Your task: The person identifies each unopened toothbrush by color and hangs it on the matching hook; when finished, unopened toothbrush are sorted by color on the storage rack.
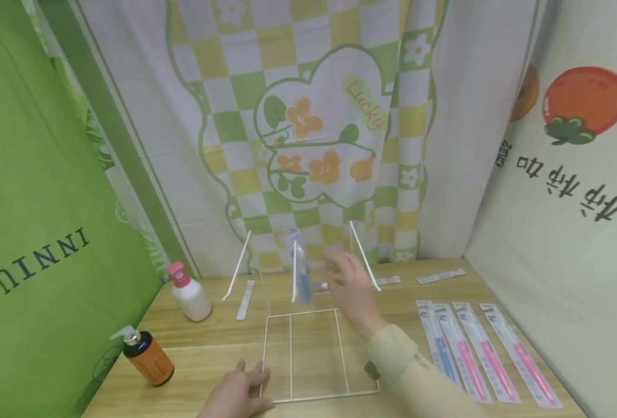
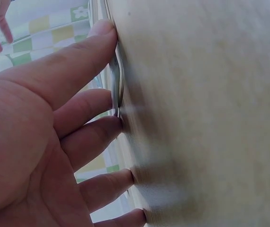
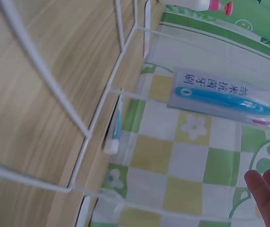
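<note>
A white wire rack (image 1: 302, 355) stands on the wooden table, with thin hooks rising at its back. A packaged blue toothbrush (image 1: 300, 273) hangs from the middle hook, and the right wrist view shows this package (image 3: 220, 97) too. My right hand (image 1: 352, 293) hovers just right of it, fingers (image 3: 267, 189) spread, holding nothing. My left hand (image 1: 237, 392) lies flat on the table at the rack's front left corner. Its straight fingers (image 2: 85, 52) press against the base wire (image 2: 118, 80).
Several packaged toothbrushes (image 1: 476, 348) lie in a row at the right. A white pump bottle with a pink top (image 1: 190, 296) and an orange pump bottle (image 1: 146, 357) stand at the left. Flat strips (image 1: 246, 299) (image 1: 441, 276) lie near the rack. Curtains close in the table.
</note>
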`<state>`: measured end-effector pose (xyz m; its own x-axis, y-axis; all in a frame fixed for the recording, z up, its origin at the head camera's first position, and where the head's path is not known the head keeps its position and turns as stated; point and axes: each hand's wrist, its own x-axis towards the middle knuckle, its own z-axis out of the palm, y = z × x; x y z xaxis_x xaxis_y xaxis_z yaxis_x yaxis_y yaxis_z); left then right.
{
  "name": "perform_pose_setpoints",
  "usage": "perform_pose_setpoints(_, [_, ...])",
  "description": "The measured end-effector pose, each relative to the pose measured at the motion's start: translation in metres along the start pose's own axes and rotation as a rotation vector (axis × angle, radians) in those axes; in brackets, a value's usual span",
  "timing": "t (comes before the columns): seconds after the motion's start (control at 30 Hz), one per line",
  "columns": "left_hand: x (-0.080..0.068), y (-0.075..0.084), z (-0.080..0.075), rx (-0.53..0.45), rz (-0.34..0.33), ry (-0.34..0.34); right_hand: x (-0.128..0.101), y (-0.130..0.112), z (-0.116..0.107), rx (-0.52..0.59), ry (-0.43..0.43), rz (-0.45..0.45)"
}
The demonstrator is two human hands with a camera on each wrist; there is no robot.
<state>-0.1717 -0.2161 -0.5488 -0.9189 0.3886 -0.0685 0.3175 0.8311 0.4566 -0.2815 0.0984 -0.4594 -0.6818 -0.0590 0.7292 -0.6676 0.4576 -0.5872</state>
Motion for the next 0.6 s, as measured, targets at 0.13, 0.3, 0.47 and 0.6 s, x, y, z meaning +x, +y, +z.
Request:
perform_pose_setpoints(0.13, [0.0, 0.001, 0.0, 0.001, -0.003, 0.001, -0.01, 0.011, -0.019, 0.055, -0.056, 0.106])
perform_pose_setpoints(0.3, [-0.001, 0.002, 0.001, 0.001, -0.001, -0.007, -0.022, 0.037, -0.042, -0.108, -0.004, -0.005])
perform_pose_setpoints(0.47, [-0.002, 0.003, -0.001, -0.006, -0.001, -0.001, -0.038, 0.063, -0.076, -0.249, -0.054, 0.087])
perform_pose_setpoints(0.6, [-0.002, 0.002, -0.001, -0.009, -0.01, 0.004, -0.047, 0.078, -0.11, -0.231, -0.216, 0.321])
